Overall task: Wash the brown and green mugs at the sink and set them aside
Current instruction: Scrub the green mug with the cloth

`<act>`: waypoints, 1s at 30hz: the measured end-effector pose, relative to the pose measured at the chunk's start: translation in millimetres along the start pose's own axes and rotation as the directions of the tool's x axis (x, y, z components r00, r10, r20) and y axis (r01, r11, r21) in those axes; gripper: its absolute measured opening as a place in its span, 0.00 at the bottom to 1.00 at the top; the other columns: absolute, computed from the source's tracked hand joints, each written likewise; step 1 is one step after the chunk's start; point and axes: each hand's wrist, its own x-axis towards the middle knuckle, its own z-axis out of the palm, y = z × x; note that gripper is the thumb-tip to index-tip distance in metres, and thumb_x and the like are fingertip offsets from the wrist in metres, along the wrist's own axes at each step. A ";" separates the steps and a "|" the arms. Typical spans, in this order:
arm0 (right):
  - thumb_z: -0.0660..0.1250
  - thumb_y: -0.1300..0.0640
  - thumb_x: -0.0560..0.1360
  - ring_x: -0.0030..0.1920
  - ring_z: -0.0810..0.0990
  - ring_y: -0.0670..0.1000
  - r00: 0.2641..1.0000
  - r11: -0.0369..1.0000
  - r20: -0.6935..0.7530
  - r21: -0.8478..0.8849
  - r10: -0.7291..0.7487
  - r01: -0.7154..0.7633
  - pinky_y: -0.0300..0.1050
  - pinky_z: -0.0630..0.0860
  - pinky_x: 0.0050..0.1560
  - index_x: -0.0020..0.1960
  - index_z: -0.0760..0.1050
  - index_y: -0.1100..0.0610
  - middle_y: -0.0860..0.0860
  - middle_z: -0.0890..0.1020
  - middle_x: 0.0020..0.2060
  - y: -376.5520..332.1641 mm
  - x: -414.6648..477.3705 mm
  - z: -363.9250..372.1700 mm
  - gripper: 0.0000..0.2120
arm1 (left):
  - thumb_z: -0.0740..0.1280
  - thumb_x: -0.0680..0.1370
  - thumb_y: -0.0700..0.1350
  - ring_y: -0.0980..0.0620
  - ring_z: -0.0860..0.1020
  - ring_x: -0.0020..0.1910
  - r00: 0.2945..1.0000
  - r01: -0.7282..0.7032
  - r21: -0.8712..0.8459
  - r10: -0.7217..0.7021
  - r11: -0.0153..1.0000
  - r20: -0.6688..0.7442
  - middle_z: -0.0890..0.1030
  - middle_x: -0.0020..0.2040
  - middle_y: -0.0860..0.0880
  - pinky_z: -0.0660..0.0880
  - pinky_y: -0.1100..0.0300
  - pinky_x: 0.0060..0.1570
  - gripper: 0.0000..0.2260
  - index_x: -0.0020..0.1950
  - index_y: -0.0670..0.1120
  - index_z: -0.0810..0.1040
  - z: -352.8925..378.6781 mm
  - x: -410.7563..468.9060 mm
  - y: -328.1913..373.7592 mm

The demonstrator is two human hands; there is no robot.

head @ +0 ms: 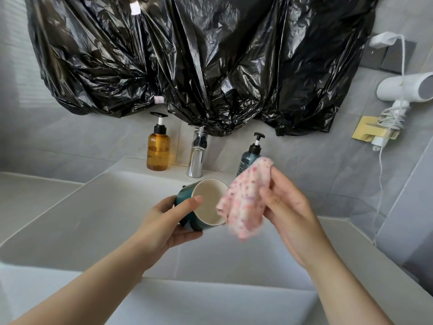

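Little writing can be read here: the dark blue-green pump bottle (pixel 249 156) carries a few pale letters low on its side, but they are small and partly hidden behind the cloth, and the amber pump bottle (pixel 158 151) shows no label that can be made out. Two pale pieces of tape (pixel 134 8) on the black plastic sheet (pixel 199 62) that hangs above look blank. One mug shows, the green mug (pixel 207 200), held over the white sink (pixel 93 219) and tipped so its pale inside faces the camera. The left hand (pixel 168 221) grips it round the body, thumb lying across the rim and fingers curled underneath. The right hand (pixel 288 212) pinches one pink spotted cloth (pixel 243 202), which hangs against the right edge of the mug's rim. The two pump bottles stand on the ledge behind the sink, one on each side of a single chrome tap (pixel 196 158). At the right, one white hair dryer (pixel 405 90) sits on the wall with its cord coiled below it.
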 end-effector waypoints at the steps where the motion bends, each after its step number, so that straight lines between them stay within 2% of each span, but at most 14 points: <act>1: 0.69 0.46 0.74 0.66 0.76 0.50 1.000 0.997 0.027 -0.079 0.000 0.002 0.56 0.73 0.66 0.75 0.65 0.46 0.47 0.77 0.66 2.0 1.1 3.7 0.31 | 0.78 0.64 0.51 0.38 0.84 0.48 1.000 -0.004 -0.002 0.004 1.000 0.012 0.81 0.52 0.41 0.82 0.47 0.50 0.28 0.60 0.42 0.79 0.6 -0.7 0.3; 4: 0.68 0.53 0.77 0.57 0.79 0.41 0.998 0.946 0.055 -0.322 -0.018 0.035 0.40 0.78 0.54 0.71 0.63 0.36 0.35 0.77 0.61 6.3 1.1 16.4 0.27 | 0.81 0.65 0.50 0.41 0.84 0.42 1.000 -0.017 0.005 0.017 1.000 0.026 0.83 0.47 0.42 0.82 0.49 0.48 0.28 0.61 0.42 0.79 0.5 -1.1 0.5; 7: 0.66 0.57 0.78 0.49 0.78 0.39 0.985 0.778 0.054 -0.607 -0.161 0.160 0.29 0.73 0.43 0.62 0.70 0.36 0.33 0.79 0.51 9.6 2.2 22.8 0.19 | 0.80 0.61 0.53 0.39 0.84 0.48 1.000 -0.022 0.010 0.022 1.000 0.013 0.82 0.51 0.41 0.82 0.47 0.51 0.31 0.61 0.44 0.79 -0.3 0.8 -0.5; 10: 0.69 0.56 0.75 0.44 0.80 0.42 0.960 0.819 -0.116 -0.553 -0.255 0.150 0.36 0.75 0.41 0.51 0.71 0.42 0.38 0.82 0.43 10.8 3.9 22.4 0.11 | 0.78 0.62 0.53 0.38 0.84 0.51 1.000 -0.021 0.011 0.021 1.000 -0.010 0.80 0.53 0.42 0.82 0.46 0.51 0.30 0.61 0.44 0.78 -0.2 0.4 0.0; 13: 0.69 0.60 0.75 0.42 0.80 0.42 0.908 0.825 -0.210 -0.526 -0.363 0.208 0.34 0.73 0.41 0.49 0.79 0.45 0.42 0.82 0.41 6.5 7.1 11.4 0.09 | 0.81 0.62 0.51 0.38 0.84 0.51 1.000 -0.021 0.003 0.021 1.000 -0.012 0.79 0.53 0.42 0.82 0.46 0.51 0.30 0.60 0.44 0.78 0.0 0.7 0.2; 16: 0.63 0.52 0.74 0.45 0.76 0.47 0.954 0.691 0.043 -0.679 -0.297 0.246 0.37 0.72 0.43 0.50 0.83 0.46 0.44 0.77 0.42 10.4 6.2 13.2 0.11 | 0.82 0.62 0.52 0.38 0.84 0.52 1.000 -0.023 0.011 0.023 1.000 -0.007 0.79 0.54 0.42 0.82 0.47 0.51 0.32 0.61 0.44 0.78 -0.7 2.5 -0.6; 18: 0.60 0.50 0.76 0.46 0.73 0.46 0.944 0.502 0.233 -0.803 -0.232 0.321 0.39 0.73 0.44 0.52 0.82 0.48 0.44 0.75 0.43 21.8 2.3 18.3 0.13 | 0.82 0.59 0.54 0.38 0.84 0.51 0.999 -0.041 0.030 0.041 0.999 0.000 0.82 0.55 0.41 0.82 0.47 0.51 0.35 0.62 0.44 0.78 -1.8 4.0 -2.4; 20: 0.62 0.55 0.78 0.46 0.73 0.46 0.927 0.343 0.302 -0.866 -0.222 0.364 0.42 0.75 0.41 0.55 0.81 0.50 0.43 0.74 0.45 26.9 0.4 19.5 0.11 | 0.80 0.55 0.55 0.39 0.84 0.51 0.998 -0.061 0.046 0.062 0.997 -0.009 0.83 0.56 0.40 0.82 0.46 0.51 0.37 0.62 0.45 0.77 -3.4 5.9 -4.0; 21: 0.63 0.57 0.78 0.45 0.74 0.45 0.926 0.334 0.292 -0.870 -0.241 0.362 0.39 0.75 0.41 0.58 0.80 0.48 0.43 0.75 0.47 27.1 -0.5 19.4 0.12 | 0.80 0.55 0.55 0.38 0.84 0.51 0.998 -0.065 0.040 0.066 0.997 -0.016 0.82 0.56 0.40 0.82 0.46 0.51 0.38 0.62 0.45 0.77 -4.4 6.9 -4.5; 23: 0.65 0.60 0.77 0.43 0.73 0.41 0.938 0.458 0.181 -0.835 -0.295 0.305 0.29 0.70 0.43 0.62 0.76 0.45 0.42 0.75 0.49 25.3 -2.2 19.9 0.16 | 0.80 0.55 0.55 0.38 0.84 0.51 0.997 -0.071 0.027 0.071 0.997 -0.016 0.82 0.57 0.40 0.82 0.47 0.50 0.37 0.61 0.45 0.77 -5.3 7.4 -4.8; 25: 0.67 0.62 0.73 0.42 0.72 0.39 0.923 0.524 0.088 -0.801 -0.375 0.289 0.24 0.67 0.44 0.56 0.75 0.48 0.42 0.77 0.49 24.2 -1.3 23.8 0.14 | 0.80 0.54 0.54 0.39 0.84 0.51 0.996 -0.086 0.050 0.086 0.995 0.002 0.83 0.56 0.41 0.82 0.47 0.50 0.37 0.61 0.46 0.77 -4.9 7.3 -4.6; 27: 0.67 0.62 0.72 0.42 0.75 0.42 0.909 0.467 0.131 -0.824 -0.395 0.322 0.31 0.73 0.43 0.49 0.79 0.51 0.42 0.81 0.45 26.0 0.7 28.8 0.09 | 0.80 0.54 0.53 0.40 0.84 0.51 0.995 -0.102 0.082 0.102 0.991 0.012 0.84 0.54 0.42 0.82 0.46 0.52 0.36 0.60 0.47 0.78 -3.5 6.1 -5.4; 28: 0.65 0.60 0.73 0.41 0.76 0.45 0.912 0.400 0.193 -0.851 -0.363 0.340 0.39 0.76 0.41 0.45 0.81 0.50 0.42 0.82 0.42 27.3 2.7 30.2 0.08 | 0.80 0.54 0.53 0.40 0.84 0.51 0.994 -0.109 0.093 0.108 0.990 0.015 0.84 0.54 0.42 0.82 0.46 0.52 0.36 0.60 0.48 0.78 -3.0 5.4 -5.8; 30: 0.59 0.52 0.76 0.39 0.70 0.48 0.922 0.279 0.313 -0.886 -0.228 0.370 0.47 0.74 0.37 0.41 0.79 0.48 0.41 0.80 0.37 27.6 4.6 31.2 0.12 | 0.80 0.54 0.52 0.40 0.84 0.51 0.993 -0.122 0.115 0.120 0.986 0.025 0.85 0.53 0.42 0.81 0.44 0.53 0.35 0.60 0.48 0.79 -2.3 4.6 -5.7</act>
